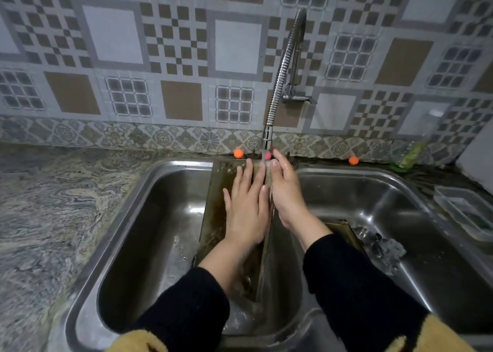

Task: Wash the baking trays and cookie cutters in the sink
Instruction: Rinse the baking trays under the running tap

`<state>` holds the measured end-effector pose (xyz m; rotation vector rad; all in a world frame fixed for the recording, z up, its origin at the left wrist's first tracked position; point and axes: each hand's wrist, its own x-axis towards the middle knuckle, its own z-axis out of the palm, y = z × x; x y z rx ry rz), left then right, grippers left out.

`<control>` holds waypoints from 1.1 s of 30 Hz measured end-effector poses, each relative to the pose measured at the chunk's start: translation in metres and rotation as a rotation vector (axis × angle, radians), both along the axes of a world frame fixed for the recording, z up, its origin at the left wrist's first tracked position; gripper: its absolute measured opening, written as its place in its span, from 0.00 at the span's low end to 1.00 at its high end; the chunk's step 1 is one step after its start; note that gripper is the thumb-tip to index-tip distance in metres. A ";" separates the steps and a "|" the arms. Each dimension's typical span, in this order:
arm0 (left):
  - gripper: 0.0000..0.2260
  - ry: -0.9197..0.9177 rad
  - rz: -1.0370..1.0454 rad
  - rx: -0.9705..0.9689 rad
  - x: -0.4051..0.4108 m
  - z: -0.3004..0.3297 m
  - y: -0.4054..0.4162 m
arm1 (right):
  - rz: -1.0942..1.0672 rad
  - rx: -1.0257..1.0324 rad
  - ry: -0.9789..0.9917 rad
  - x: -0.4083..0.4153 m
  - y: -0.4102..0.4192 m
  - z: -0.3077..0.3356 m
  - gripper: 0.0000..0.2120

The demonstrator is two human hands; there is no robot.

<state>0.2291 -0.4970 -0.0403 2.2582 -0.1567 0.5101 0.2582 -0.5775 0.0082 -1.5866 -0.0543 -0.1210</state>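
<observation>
In the left basin of the double stainless steel sink (133, 205) a stained rectangular metal baking tray (213, 205) stands tilted under the flexible chrome tap (280, 79). The left hand (246, 205) lies flat on it, fingers straight. The right hand (286, 191) grips its right edge.

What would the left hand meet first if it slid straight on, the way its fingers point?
Probably the water under the faucet nozzle: the left hand lies flat on the baking tray, fingers toward the tray's top edge. Depth is unclear.
</observation>
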 end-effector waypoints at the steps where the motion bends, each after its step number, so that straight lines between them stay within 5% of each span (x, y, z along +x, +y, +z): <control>1: 0.21 0.005 0.025 0.011 0.007 0.006 0.000 | 0.002 -0.004 -0.013 -0.001 -0.001 0.000 0.17; 12: 0.24 0.394 0.225 -0.108 0.023 -0.028 0.041 | -0.114 0.131 -0.077 0.005 -0.023 -0.003 0.18; 19: 0.30 0.262 -0.142 0.070 -0.020 -0.039 -0.010 | -0.314 0.163 -0.063 0.018 -0.039 0.007 0.18; 26: 0.41 -0.002 -0.183 0.435 -0.014 -0.008 -0.023 | -0.409 0.256 -0.080 0.030 -0.071 0.034 0.20; 30: 0.49 -0.147 -0.195 0.388 -0.007 0.010 -0.034 | -0.342 0.230 -0.048 0.034 -0.088 0.048 0.23; 33: 0.41 -0.266 -0.169 0.197 -0.001 0.029 -0.047 | -0.247 0.089 -0.052 0.036 -0.104 0.051 0.25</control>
